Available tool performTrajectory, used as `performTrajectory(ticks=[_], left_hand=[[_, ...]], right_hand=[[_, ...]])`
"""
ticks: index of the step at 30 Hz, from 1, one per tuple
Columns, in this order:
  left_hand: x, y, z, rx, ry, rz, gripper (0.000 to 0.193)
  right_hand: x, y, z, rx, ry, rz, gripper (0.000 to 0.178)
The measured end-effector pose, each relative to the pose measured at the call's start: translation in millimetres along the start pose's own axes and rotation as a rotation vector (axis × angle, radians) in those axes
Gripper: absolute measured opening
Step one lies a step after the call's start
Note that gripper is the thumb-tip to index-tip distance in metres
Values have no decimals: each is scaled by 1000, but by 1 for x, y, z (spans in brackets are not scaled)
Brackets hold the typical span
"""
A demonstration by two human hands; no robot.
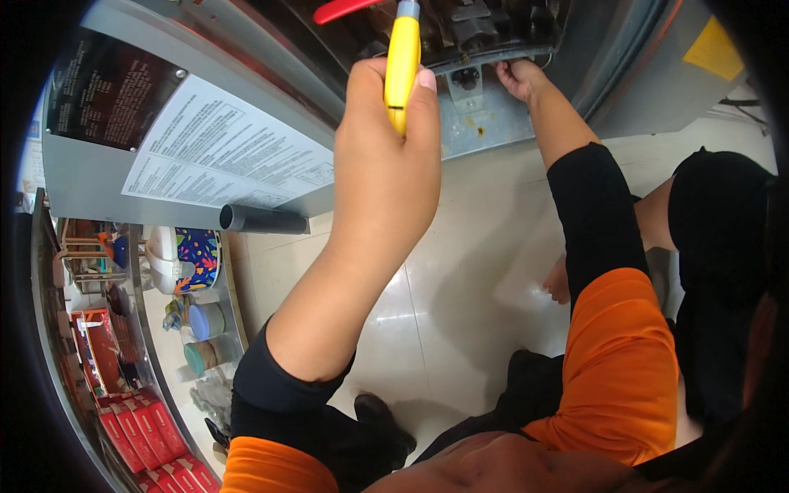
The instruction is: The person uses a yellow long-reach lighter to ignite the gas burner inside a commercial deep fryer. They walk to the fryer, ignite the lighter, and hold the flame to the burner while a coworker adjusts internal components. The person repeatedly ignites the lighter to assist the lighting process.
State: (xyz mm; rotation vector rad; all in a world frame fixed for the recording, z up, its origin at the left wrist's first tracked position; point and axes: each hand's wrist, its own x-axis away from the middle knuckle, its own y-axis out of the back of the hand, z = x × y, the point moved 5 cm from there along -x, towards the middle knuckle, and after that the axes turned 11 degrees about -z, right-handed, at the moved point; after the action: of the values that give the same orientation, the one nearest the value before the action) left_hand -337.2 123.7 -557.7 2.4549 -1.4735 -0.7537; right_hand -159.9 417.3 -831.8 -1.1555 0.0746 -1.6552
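Note:
My left hand [393, 140] is closed round a yellow tool handle [402, 62] with a grey collar at its upper end. The tool's working end runs out of the picture, so its exact kind does not show. Just left of it a red bar-like part [345, 10] juts in at the top edge. My right hand [519, 80] reaches in under the dark metal parts of an opened steel appliance [460, 29]. Its fingers are curled by the lower edge, beside a bracket with a dark round fitting [467, 80]. What those fingers pinch, if anything, is hidden.
The open grey door [320, 177] at left bears a printed sheet [226, 148] and a dark plate [111, 86]. Shelves at lower left hold a patterned bucket [197, 260], lidded tubs [205, 321] and red boxes [144, 427]. Another person's knee [715, 197] is close on the right.

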Motion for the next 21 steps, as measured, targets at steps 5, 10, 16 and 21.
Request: performTrajectory(ticks=[5, 10, 16, 21], left_hand=[[-2, -1, -5, 63, 8, 13, 29], [-2, -1, -2, 55, 15, 4, 28], [-2, -4, 0, 127, -11, 2, 28], [7, -6, 1, 156, 104, -10, 31]], right_hand=[[-9, 7, 0, -38, 31, -8, 16], [-9, 8, -7, -70, 105, 47, 18], [7, 23, -23, 139, 415, -38, 22], [48, 15, -11, 641, 915, -260, 16]])
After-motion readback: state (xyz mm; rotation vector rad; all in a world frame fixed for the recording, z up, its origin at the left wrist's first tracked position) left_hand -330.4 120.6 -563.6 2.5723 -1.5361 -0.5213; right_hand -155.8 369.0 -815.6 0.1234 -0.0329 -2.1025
